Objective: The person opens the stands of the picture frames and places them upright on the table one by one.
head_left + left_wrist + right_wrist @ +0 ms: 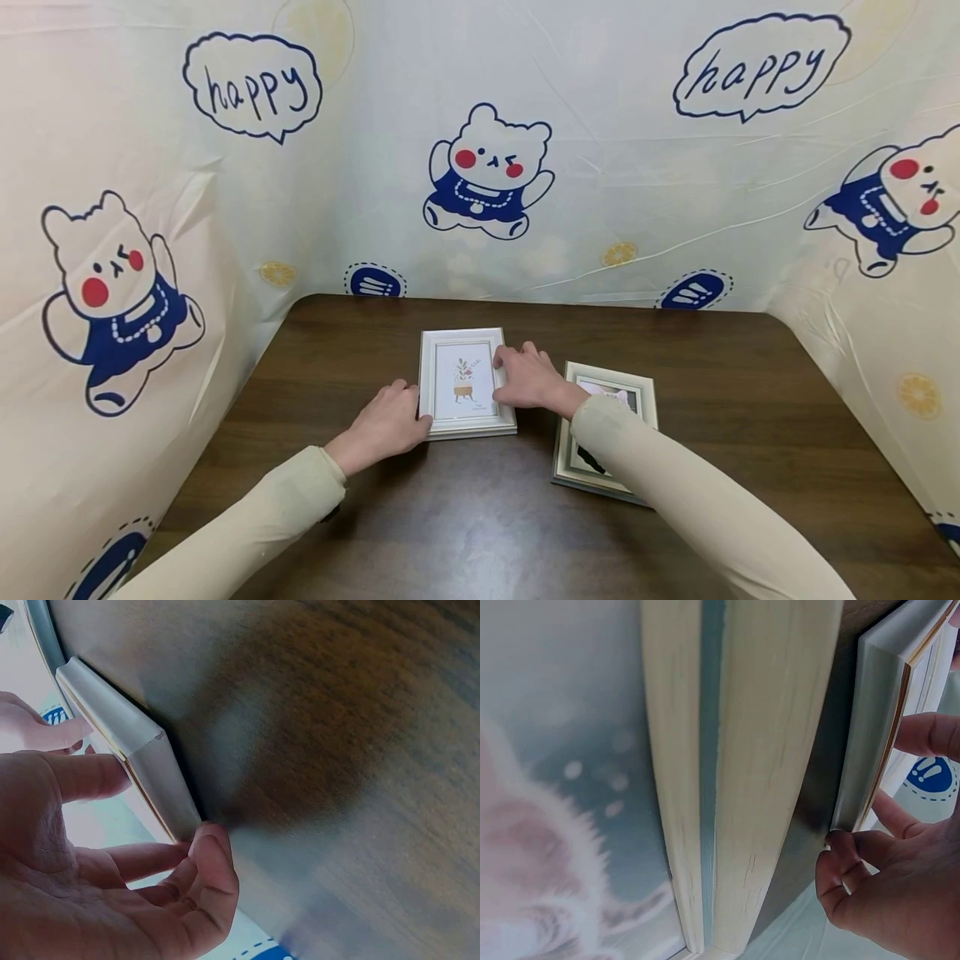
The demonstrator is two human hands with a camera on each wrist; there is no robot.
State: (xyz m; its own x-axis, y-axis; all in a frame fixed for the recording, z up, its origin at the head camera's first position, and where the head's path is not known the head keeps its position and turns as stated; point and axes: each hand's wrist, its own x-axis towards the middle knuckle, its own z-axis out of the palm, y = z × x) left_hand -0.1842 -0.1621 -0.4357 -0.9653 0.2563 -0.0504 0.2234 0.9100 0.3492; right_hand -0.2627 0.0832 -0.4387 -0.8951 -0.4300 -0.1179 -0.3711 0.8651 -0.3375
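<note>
A white picture frame (471, 430) lies face up on the dark wooden table, showing a drawing of a potted plant. At its left edge my left hand (386, 423) grips the side, thumb near the front corner. Seen from the left wrist, the thumb lies on the rim of the frame (180, 787) and curled fingers meet its side. My right hand (528, 377) holds the opposite edge, with thumb and fingertips over the border. In the right wrist view, several fingers of the right hand (900, 877) curl against the side of the white frame (870, 720).
A cream picture frame (647, 400) with an animal photo lies at the right, partly covered by my right forearm. Its thick border (780, 750) fills much of the right wrist view. A printed cloth (615, 167) surrounds the table (360, 333) at the back and sides.
</note>
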